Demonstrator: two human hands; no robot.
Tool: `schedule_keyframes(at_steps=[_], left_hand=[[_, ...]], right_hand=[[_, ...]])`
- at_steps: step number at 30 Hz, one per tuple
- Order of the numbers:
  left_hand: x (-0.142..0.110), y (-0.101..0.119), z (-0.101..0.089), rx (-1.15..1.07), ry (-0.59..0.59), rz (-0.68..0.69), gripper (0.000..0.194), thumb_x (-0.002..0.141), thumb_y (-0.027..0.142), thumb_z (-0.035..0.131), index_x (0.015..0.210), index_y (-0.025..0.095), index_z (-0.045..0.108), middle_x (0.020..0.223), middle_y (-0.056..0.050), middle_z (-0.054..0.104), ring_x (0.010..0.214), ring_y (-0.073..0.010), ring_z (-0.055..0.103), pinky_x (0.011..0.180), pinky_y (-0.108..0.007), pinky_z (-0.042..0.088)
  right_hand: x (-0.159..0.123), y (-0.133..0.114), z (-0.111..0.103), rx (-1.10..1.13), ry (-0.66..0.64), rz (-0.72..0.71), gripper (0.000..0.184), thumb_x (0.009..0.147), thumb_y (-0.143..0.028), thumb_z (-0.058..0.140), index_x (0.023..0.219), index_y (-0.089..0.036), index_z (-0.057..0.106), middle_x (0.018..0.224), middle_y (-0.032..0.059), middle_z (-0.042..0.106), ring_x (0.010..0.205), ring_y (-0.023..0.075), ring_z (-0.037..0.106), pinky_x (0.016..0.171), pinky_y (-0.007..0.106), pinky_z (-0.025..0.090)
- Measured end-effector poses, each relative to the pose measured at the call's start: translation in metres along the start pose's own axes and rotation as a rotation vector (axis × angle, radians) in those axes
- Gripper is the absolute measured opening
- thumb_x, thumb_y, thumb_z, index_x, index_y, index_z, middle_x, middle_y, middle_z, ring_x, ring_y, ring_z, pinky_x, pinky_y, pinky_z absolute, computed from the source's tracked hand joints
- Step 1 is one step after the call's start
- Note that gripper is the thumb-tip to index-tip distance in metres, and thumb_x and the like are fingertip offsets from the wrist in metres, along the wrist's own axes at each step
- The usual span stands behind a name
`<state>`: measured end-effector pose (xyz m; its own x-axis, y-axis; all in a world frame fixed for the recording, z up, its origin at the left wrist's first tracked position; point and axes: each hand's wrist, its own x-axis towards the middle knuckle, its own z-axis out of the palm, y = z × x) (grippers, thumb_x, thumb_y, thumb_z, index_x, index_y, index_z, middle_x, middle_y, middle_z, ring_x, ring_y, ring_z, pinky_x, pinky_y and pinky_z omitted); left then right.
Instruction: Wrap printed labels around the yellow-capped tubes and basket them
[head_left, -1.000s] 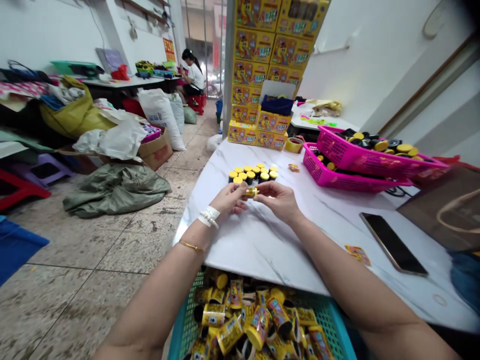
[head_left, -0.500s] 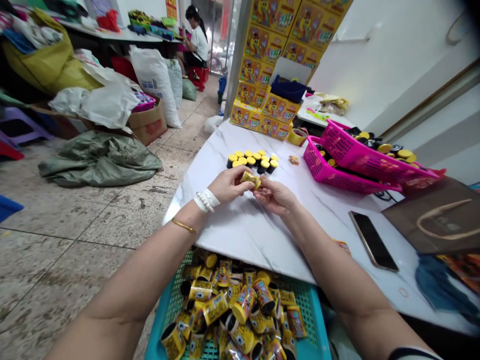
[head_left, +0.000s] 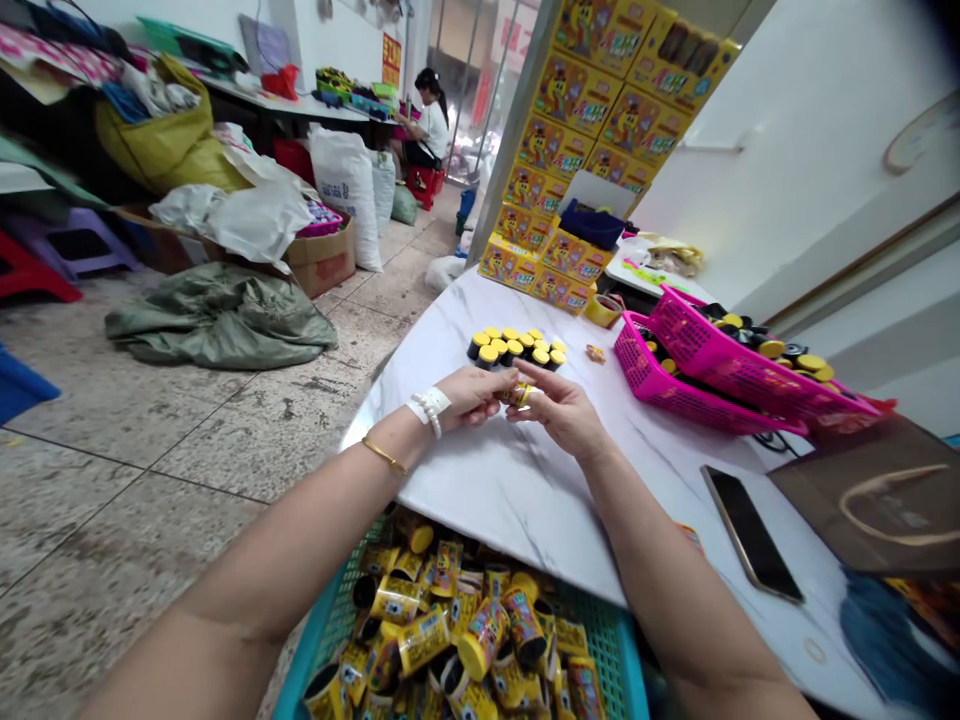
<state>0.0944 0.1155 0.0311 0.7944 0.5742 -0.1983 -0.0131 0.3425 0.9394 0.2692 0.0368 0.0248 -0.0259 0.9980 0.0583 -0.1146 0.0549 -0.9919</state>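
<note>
My left hand [head_left: 471, 392] and my right hand [head_left: 561, 408] meet above the white marbled table [head_left: 480, 480]. Between them is a small yellow-labelled canister [head_left: 519, 395], mostly covered by my fingers. The left fingers close round one end, while the right thumb and fingers pinch the other. Just beyond, several black canisters with yellow lids [head_left: 513, 350] stand upright in a cluster. Under the table's near edge, a teal basket [head_left: 637, 665] holds a heap of yellow-labelled canisters [head_left: 424, 640], lying at all angles.
Stacked pink baskets [head_left: 720, 355] of black and yellow parts stand at the right, near a phone [head_left: 752, 532] and a brown paper bag [head_left: 877, 490]. Yellow printed boxes [head_left: 574, 150] rise behind the table. Across the room, a person [head_left: 427, 125] sits on a red stool.
My view has shifted, so the surroundings sit further right. My right fingers have moved over the canister and now hide most of it; both hands remain on it.
</note>
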Motion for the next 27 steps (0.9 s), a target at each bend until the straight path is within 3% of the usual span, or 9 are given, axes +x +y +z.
schedule_keyframes(at_steps=[4,11,15,18,21,24,27], left_hand=[[-0.004,0.003,0.001,-0.002,0.000,-0.033,0.050,0.088,0.060,0.058,0.073,0.013,0.062,0.041,0.003,0.047,0.027,-0.0047,0.031,0.030,-0.019,0.017],[-0.008,0.006,0.006,0.093,0.018,-0.110,0.062,0.085,0.071,0.052,0.057,0.016,0.057,0.033,0.004,0.038,0.023,-0.0063,0.023,0.030,-0.023,0.014],[-0.011,0.008,0.009,0.168,0.076,-0.141,0.065,0.084,0.074,0.050,0.052,0.018,0.052,0.032,0.004,0.035,0.022,-0.0073,0.023,0.030,-0.024,0.015],[-0.011,0.008,0.009,0.166,0.091,-0.150,0.065,0.084,0.075,0.049,0.054,0.017,0.052,0.032,0.004,0.035,0.023,-0.0071,0.024,0.029,-0.024,0.015],[-0.009,0.008,0.006,0.049,0.028,-0.097,0.058,0.087,0.069,0.052,0.065,0.015,0.059,0.038,0.003,0.044,0.025,-0.0062,0.028,0.031,-0.021,0.018],[-0.008,0.007,0.004,-0.035,-0.025,-0.082,0.050,0.090,0.062,0.053,0.075,0.016,0.061,0.041,0.003,0.049,0.025,-0.0053,0.027,0.032,-0.020,0.018],[-0.009,0.007,0.006,0.063,0.076,-0.139,0.057,0.090,0.066,0.049,0.064,0.016,0.056,0.035,0.004,0.042,0.023,-0.0059,0.024,0.030,-0.021,0.018]], right_hand=[[-0.001,0.003,0.004,0.008,0.035,-0.043,0.037,0.070,-0.034,0.086,0.105,-0.025,0.077,0.096,0.0028,0.077,0.070,0.0165,0.074,0.070,0.039,0.066],[-0.006,0.002,0.013,0.049,0.064,-0.171,0.021,0.069,-0.034,0.087,0.078,-0.022,0.072,0.075,-0.0043,0.064,0.054,0.0143,0.070,0.044,0.028,0.062],[-0.007,0.002,0.010,-0.003,0.001,-0.118,0.024,0.071,-0.030,0.086,0.090,-0.023,0.073,0.086,-0.0014,0.068,0.062,0.0154,0.073,0.055,0.032,0.066],[-0.007,0.002,0.010,-0.033,0.028,-0.156,0.020,0.072,-0.029,0.085,0.088,-0.022,0.075,0.083,-0.0015,0.066,0.063,0.0154,0.072,0.054,0.032,0.067],[-0.007,0.003,0.011,0.001,0.090,-0.181,0.016,0.073,-0.031,0.084,0.082,-0.022,0.074,0.078,-0.0033,0.063,0.057,0.0133,0.069,0.048,0.030,0.065],[-0.005,0.003,0.011,0.030,0.092,-0.143,0.020,0.073,-0.034,0.084,0.087,-0.023,0.074,0.081,-0.0020,0.067,0.058,0.0124,0.068,0.053,0.032,0.067],[-0.005,0.002,0.011,0.028,0.038,-0.137,0.020,0.069,-0.029,0.086,0.085,-0.023,0.075,0.090,-0.0011,0.066,0.072,0.0149,0.070,0.062,0.037,0.069]])
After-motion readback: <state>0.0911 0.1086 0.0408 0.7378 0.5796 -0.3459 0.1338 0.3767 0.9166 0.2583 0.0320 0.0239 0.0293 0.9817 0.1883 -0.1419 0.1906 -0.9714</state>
